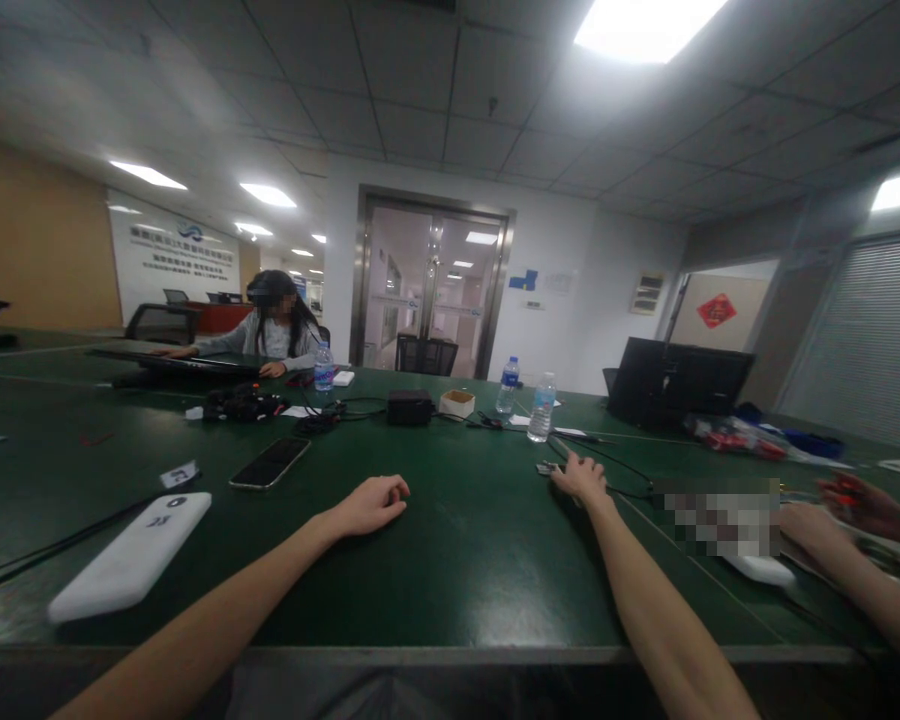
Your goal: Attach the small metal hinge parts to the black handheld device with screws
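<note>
My left hand rests on the green table with its fingers curled into a loose fist, and nothing shows inside it. A black phone lies to its far left, apart from it. My right hand lies palm down on the table with the fingers stretched forward. Its fingertips are right beside a small dark object and a black cable; I cannot tell whether they touch.
A white oblong device lies at the near left. Two water bottles, a black box and a black bag stand further back. Another person's hands work at the right. A seated person types at the far left.
</note>
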A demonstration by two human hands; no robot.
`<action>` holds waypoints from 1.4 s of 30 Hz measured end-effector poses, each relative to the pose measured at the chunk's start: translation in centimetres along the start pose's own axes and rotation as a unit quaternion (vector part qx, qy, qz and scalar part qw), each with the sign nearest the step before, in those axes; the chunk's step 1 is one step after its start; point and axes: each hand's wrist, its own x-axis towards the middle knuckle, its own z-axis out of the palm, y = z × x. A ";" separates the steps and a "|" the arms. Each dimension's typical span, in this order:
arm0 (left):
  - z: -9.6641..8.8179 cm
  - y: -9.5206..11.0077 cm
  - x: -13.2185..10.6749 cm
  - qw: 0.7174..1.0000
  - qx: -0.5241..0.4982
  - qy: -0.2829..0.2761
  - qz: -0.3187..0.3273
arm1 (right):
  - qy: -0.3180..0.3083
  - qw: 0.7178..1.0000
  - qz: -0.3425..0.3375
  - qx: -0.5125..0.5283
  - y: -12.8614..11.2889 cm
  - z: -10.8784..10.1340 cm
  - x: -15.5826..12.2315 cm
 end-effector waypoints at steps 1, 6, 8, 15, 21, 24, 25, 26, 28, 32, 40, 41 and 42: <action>0.1 -0.1 0.0 1.000 -0.001 0.001 0.001 | -0.019 0.999 0.029 0.019 0.4 0.1 0.3; -0.1 0.1 -0.1 1.000 -0.009 -0.004 -0.005 | -0.071 0.992 0.079 0.072 1.6 0.3 0.9; -0.3 0.5 -0.2 1.000 -0.010 -0.009 -0.011 | -0.070 0.992 0.074 0.068 1.6 0.2 0.9; -0.7 1.2 -0.5 1.000 -0.020 -0.017 -0.016 | -0.066 0.994 0.068 0.062 1.3 0.3 0.6; -0.8 1.6 -0.6 1.000 -0.015 -0.016 -0.020 | -0.051 0.993 0.086 0.066 1.2 0.7 1.1; -0.9 1.6 -0.6 1.000 -0.012 -0.018 -0.021 | -0.065 0.993 0.079 0.064 1.3 0.6 1.1; -0.8 1.5 -0.6 1.000 -0.012 -0.018 -0.021 | -0.069 0.993 0.076 0.064 1.3 0.6 1.1; -0.8 1.4 -0.5 1.000 -0.010 -0.017 -0.022 | -0.070 0.993 0.073 0.064 1.4 0.6 1.1; -0.7 1.2 -0.5 1.000 -0.005 -0.014 -0.019 | -0.067 0.993 0.070 0.066 1.4 0.6 1.1; -0.5 1.1 -0.4 1.000 0.001 -0.011 -0.012 | -0.054 0.994 0.076 0.064 1.3 0.7 1.1; -0.6 1.0 -0.4 1.000 -0.003 -0.012 -0.012 | -0.054 0.994 0.073 0.054 1.2 0.7 1.2; -0.6 1.0 -0.4 1.000 -0.005 -0.012 -0.011 | -0.054 0.994 0.073 0.054 1.2 0.7 1.2; -0.6 0.9 -0.4 1.000 -0.006 -0.011 -0.011 | -0.053 0.994 0.074 0.054 1.2 0.7 1.1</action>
